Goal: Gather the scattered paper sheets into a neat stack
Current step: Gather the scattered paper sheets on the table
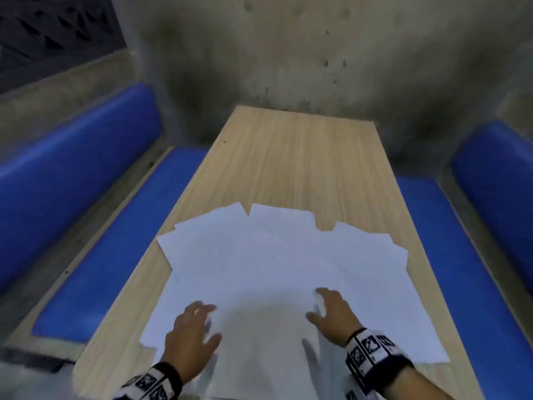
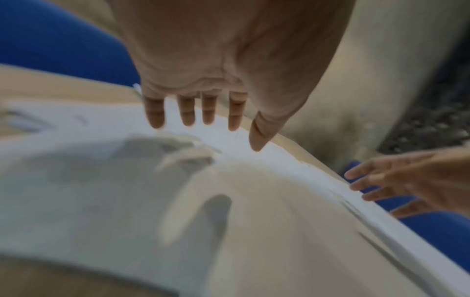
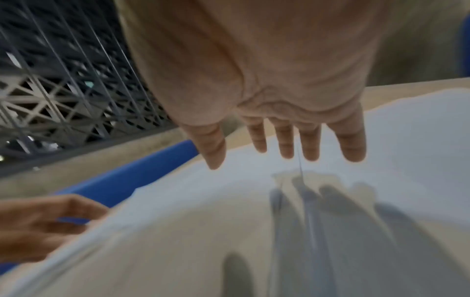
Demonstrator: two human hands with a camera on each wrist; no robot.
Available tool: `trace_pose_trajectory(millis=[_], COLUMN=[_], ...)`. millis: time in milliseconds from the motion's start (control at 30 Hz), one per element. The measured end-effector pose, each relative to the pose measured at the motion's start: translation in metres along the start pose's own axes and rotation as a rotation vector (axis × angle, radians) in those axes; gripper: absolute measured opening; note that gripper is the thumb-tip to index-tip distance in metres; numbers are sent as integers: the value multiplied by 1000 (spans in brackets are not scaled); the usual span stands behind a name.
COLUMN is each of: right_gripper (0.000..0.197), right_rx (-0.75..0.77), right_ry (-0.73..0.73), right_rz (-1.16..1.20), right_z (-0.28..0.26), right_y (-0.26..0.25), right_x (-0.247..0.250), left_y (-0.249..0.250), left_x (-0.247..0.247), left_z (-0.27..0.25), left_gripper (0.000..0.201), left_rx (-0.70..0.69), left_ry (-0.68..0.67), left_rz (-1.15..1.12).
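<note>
Several white paper sheets [image 1: 274, 264] lie fanned and overlapping on the near half of a light wooden table [image 1: 288, 157]. My left hand [image 1: 193, 327] hovers palm down over the near-left sheets, fingers spread and straight. My right hand [image 1: 331, 310] is over the near-right sheets, fingers spread too. In the left wrist view the left hand [image 2: 203, 118] hangs just above the paper [image 2: 101, 180], casting a shadow. The right wrist view has the right hand [image 3: 287, 148] likewise above the paper [image 3: 178, 221]. Neither hand holds a sheet. Whether fingertips touch the paper is unclear.
Blue padded benches flank the table: one on the left [image 1: 95, 255], one on the right [image 1: 461, 255]. A concrete wall [image 1: 288, 53] stands behind the table's far end. A dark metal lattice [image 3: 63, 90] is off to the left. The table's far half is bare wood.
</note>
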State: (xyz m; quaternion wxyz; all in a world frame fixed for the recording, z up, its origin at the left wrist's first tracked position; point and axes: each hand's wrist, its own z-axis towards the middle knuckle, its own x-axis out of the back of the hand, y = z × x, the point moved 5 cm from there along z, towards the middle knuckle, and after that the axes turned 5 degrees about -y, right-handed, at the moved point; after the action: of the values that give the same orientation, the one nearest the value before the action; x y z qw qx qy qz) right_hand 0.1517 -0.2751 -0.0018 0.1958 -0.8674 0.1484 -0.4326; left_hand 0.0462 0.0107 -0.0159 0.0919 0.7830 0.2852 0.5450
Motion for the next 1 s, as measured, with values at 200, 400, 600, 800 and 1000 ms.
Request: trace_pose_trajectory(millis=[200,400,600,800,1000], right_gripper=[74,87,54,36,36], right_rx=[-220,-43,-121,-32,-29], right_ry=[53,56,80,-31,77], right_rz=[112,288,636,416,609], right_z=[29,36,37,48,44], right_y=[-9,-13,16,4,12], right_x=[-3,-16,15,12,19], left_y=[-8,25,-4,-3,-12], left_x=[-29,-44,-25,-9,29], left_z=[1,23,18,35,57], left_gripper=[101,96,98,108,87], left_rx=[236,117,186,263,255], left_ry=[-261,-302,-124,-103,70], left_rz=[177,287,217,139,-248])
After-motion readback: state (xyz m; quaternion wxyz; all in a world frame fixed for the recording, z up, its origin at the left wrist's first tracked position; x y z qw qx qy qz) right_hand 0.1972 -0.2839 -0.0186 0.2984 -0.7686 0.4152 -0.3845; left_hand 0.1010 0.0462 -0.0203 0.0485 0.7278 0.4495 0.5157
